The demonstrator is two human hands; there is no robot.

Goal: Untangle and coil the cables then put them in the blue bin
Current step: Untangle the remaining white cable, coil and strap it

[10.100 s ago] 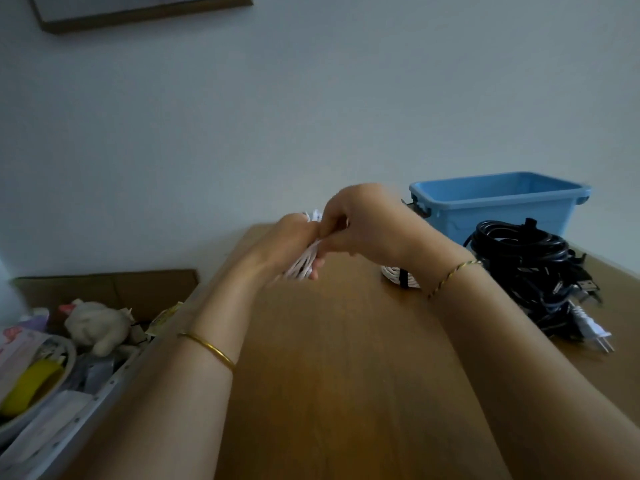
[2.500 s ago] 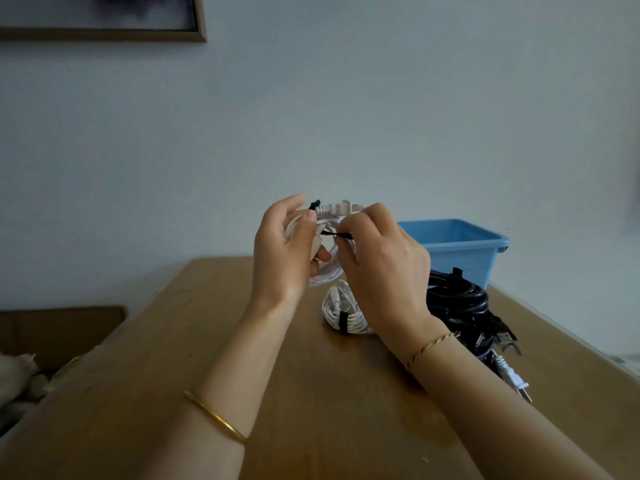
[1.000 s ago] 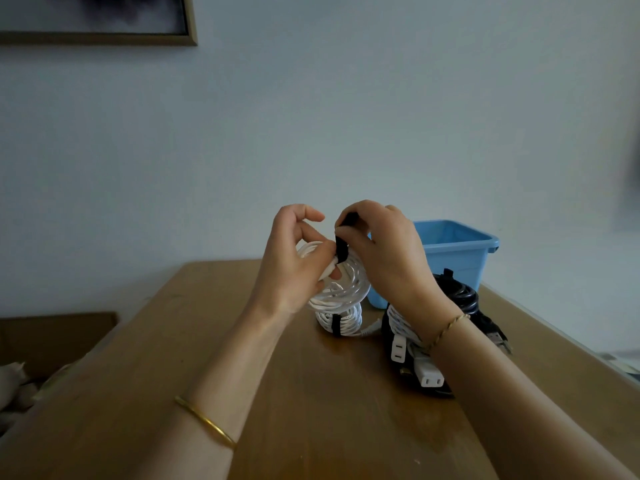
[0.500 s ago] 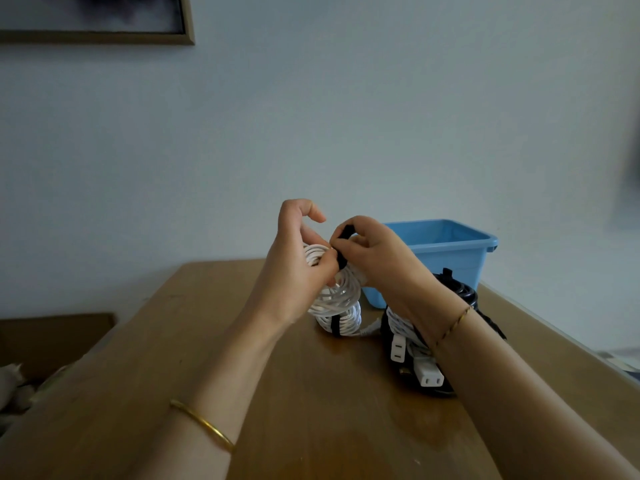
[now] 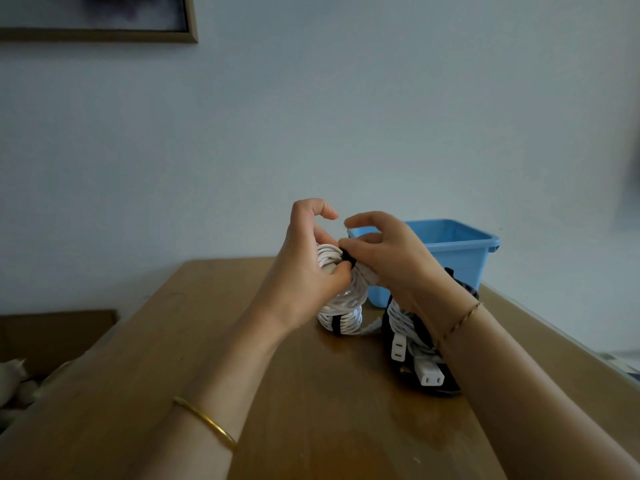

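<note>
Both hands are up over the far end of the wooden table, working on one white cable coil. The left hand grips the coil from the side, thumb pressed into the loops and forefinger hooked up free of it. The right hand pinches the black strap at the top of the coil, its forefinger also lifted clear. A couple of seconds ago that strap was stretched thin between the two hands; now it sits wrapped round the bundle, and the hands have sunk a little since half a second back. The coil hangs right over a second white coil, already strapped and lying on the table; I cannot tell whether the two touch. Right of that lies the heap of black cables with a white cord and its plugs on top. The blue bin stands behind them at the far edge, in the same spot as before.
</note>
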